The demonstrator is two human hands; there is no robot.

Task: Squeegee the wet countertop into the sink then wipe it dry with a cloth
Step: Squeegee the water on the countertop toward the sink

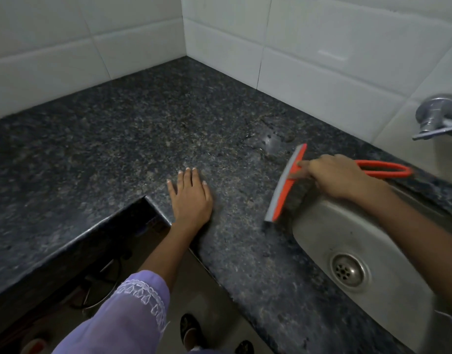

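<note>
Two hands are over a dark speckled granite countertop [123, 139] that runs into a corner of white wall tiles [322, 42]; a patch of water [267, 141] sits on the stone just beyond the squeegee. At the right, a steel sink [327, 226] is set into the counter, its round drain [348, 269] visible, with a chrome tap [435, 116] on the wall above. The left hand [191, 198] lies palm-down on the counter near its inner front corner, fingers straight and only slightly spread, holding nothing; its forearm reaches up from a lilac embroidered sleeve [133, 307]. The right hand [339, 175] comes in from the right over the sink, fingers curled round the handle of an orange squeegee [287, 182], index finger extended along the handle toward the head. The squeegee's grey-edged blade rests tilted at the sink's left rim, its looped handle end pointing right. Motion blur softens the blade edge.
</note>
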